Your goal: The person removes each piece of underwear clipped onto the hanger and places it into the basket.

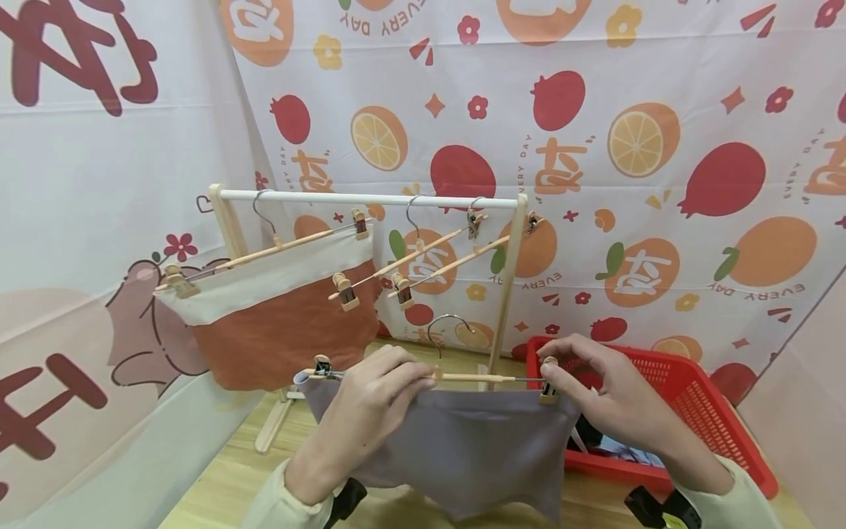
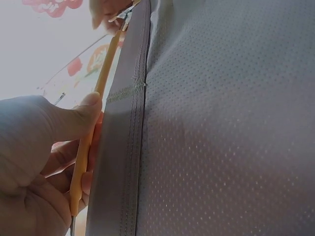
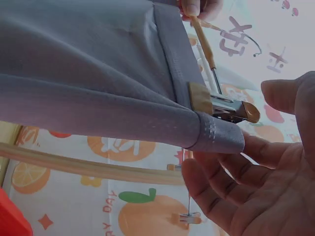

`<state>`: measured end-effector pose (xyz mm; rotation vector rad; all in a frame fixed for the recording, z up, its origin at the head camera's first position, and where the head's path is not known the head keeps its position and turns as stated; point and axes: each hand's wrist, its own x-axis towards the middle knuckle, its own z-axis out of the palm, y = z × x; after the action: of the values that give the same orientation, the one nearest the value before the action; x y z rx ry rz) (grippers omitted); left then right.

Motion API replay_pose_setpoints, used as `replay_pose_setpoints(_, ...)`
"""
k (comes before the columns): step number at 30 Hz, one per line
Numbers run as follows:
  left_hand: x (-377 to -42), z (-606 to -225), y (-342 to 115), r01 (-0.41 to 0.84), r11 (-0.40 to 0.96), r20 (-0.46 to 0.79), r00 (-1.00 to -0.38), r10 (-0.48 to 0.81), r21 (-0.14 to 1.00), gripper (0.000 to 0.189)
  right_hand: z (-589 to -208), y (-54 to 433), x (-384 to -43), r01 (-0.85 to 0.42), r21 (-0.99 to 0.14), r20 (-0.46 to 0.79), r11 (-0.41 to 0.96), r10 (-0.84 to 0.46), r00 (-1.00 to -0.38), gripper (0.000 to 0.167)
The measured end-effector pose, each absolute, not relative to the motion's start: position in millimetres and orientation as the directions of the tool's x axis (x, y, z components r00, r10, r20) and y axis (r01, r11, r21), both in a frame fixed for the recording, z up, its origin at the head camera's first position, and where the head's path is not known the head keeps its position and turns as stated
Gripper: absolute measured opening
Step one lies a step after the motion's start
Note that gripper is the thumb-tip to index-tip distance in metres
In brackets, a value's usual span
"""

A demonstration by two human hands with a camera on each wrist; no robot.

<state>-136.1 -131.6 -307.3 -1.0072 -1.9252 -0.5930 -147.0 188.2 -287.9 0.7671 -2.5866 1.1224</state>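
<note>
A grey garment with a stitched waistband (image 1: 482, 455) hangs from a wooden clip hanger (image 1: 479, 378) in front of me. My left hand (image 1: 380, 397) pinches the hanger's bar near its middle, thumb on one side and fingers on the other, as the left wrist view shows. One clip (image 1: 322, 366) is at the left end; the right clip (image 3: 224, 105) bites the waistband near its corner. Beside that clip is my right hand (image 3: 261, 182), its fingers loosely bent behind the fabric corner and its thumb apart from the clip. The hanger's metal hook (image 1: 449, 319) points up.
Behind stands a small rack with a white rail (image 1: 357, 197). On it hang a rust-coloured garment with a white waistband (image 1: 284, 338) and two bare clip hangers, one with a wooden bar (image 1: 432, 253). At right, a red basket (image 1: 714, 419) holds dark and bluish cloth.
</note>
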Motion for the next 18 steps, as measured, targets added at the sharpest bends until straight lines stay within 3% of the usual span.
replay_pose_setpoints(18, -138.9, -304.8, -117.4, 0.854, 0.520, 0.855, -0.273, 0.440, 0.005, 0.015, -303.0, 205.9, -133.8, -0.578, -0.616, 0.476, 0.535, -0.331, -0.814, 0.013)
